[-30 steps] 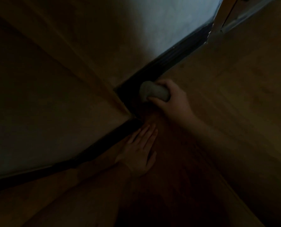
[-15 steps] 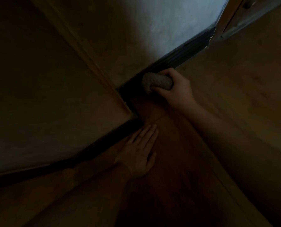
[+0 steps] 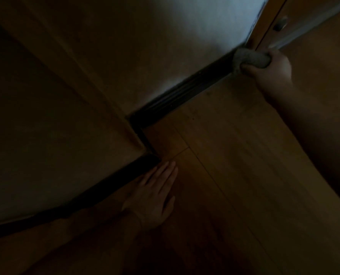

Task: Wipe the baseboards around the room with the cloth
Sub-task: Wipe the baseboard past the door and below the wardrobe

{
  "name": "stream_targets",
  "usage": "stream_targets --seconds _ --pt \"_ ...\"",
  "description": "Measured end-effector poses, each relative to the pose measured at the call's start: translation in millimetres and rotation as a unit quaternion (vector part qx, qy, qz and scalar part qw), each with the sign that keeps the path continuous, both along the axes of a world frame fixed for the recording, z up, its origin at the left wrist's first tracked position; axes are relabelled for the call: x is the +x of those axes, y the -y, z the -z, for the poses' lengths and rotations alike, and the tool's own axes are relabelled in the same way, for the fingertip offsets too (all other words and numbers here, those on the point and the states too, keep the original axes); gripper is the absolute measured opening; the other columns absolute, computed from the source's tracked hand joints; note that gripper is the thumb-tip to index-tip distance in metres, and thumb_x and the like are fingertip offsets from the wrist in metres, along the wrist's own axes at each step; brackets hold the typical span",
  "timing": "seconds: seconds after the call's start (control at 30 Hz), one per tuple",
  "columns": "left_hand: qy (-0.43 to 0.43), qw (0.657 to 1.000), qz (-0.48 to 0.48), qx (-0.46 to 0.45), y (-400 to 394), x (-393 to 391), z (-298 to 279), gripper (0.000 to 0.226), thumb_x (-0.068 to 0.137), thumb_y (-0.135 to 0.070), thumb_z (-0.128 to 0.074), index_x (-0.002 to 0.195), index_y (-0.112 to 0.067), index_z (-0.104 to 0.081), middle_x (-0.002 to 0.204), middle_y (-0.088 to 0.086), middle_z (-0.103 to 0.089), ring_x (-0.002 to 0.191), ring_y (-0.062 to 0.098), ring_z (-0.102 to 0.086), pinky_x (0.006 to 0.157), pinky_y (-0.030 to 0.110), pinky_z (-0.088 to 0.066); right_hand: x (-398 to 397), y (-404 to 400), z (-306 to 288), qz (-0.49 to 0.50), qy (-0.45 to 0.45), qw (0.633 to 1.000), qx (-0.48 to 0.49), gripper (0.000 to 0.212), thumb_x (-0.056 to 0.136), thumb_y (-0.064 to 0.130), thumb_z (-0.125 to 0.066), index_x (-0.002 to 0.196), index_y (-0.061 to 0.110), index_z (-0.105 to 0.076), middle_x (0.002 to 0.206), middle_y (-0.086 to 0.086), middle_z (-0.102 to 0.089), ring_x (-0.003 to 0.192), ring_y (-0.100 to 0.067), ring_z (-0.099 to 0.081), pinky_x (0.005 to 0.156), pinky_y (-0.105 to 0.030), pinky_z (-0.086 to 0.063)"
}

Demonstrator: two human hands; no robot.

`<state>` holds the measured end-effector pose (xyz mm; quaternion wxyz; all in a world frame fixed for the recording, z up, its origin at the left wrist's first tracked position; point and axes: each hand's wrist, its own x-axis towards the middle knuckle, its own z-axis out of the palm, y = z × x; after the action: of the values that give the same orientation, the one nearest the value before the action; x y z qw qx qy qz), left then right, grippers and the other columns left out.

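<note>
Baseboard (image 3: 187, 92) wiping looks best done with the right hand (image 3: 272, 70), its grip clamped round the bunched cloth (image 3: 248, 60), pressing evenly against the dark strip while the flat, spread-fingered left hand (image 3: 155, 193) braces on the floor (image 3: 234, 165).

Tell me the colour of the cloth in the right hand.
Pale grey cloth, gripped by the right hand; seen in the dim head view.

Deep shadow swallows the baseboard (image 3: 97, 187) at lower left, the cloth (image 3: 248, 59) hides its far end, and the door frame (image 3: 264, 22) is cropped
</note>
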<state>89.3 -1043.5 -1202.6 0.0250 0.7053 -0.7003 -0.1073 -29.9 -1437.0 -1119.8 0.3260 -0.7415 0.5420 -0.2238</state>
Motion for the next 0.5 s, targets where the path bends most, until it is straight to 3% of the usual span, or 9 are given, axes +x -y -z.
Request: stream_targets --seconds 0.1,0.2,0.33,0.5 --pt "0.002 1.0 -0.004 0.01 1 0 -2 0.067 0.099 -0.041 -0.038 0.155 -0.005 -0.03 0.164 0.01 -0.022 0.152 0.023 -0.02 0.116 0.044 -0.023 2 -11 5 0.036 0.044 0.998 0.026 0.053 0.079 0.04 -0.075 0.122 0.016 -0.056 0.116 -0.002 -0.058 0.105 -0.021 -0.057 0.09 -0.042 -0.054" --pt "-0.002 1.0 -0.006 0.016 2 0 -3 0.067 0.099 -0.042 -0.037 0.155 -0.005 -0.029 0.164 0.01 -0.021 0.152 0.023 -0.019 0.116 0.044 -0.024 7 -42 11 0.017 0.049 0.998 0.026 0.055 0.08 0.04 -0.075 0.125 0.019 -0.052 0.116 0.005 -0.052 0.104 -0.015 -0.054 0.086 -0.033 -0.053" --pt "-0.005 1.0 -0.007 0.02 1 1 -2 0.068 0.1 -0.042 -0.035 0.157 -0.007 -0.025 0.166 0.008 -0.017 0.153 0.021 -0.014 0.119 0.042 -0.019 31 -107 10 -0.135 0.066 0.987 0.05 0.046 0.081 0.033 -0.076 0.12 0.023 -0.055 0.113 0.007 -0.055 0.088 0.002 -0.053 0.069 -0.008 -0.044" --pt "-0.003 0.999 -0.008 0.031 0 2 1 0.068 0.1 -0.043 -0.035 0.157 -0.008 -0.024 0.166 0.008 -0.018 0.153 0.021 -0.015 0.119 0.043 -0.022 79 -181 1 -0.248 0.107 0.961 0.068 0.044 0.074 0.037 -0.082 0.113 0.026 -0.063 0.1 0.014 -0.063 0.086 0.014 -0.052 0.069 0.003 -0.036"
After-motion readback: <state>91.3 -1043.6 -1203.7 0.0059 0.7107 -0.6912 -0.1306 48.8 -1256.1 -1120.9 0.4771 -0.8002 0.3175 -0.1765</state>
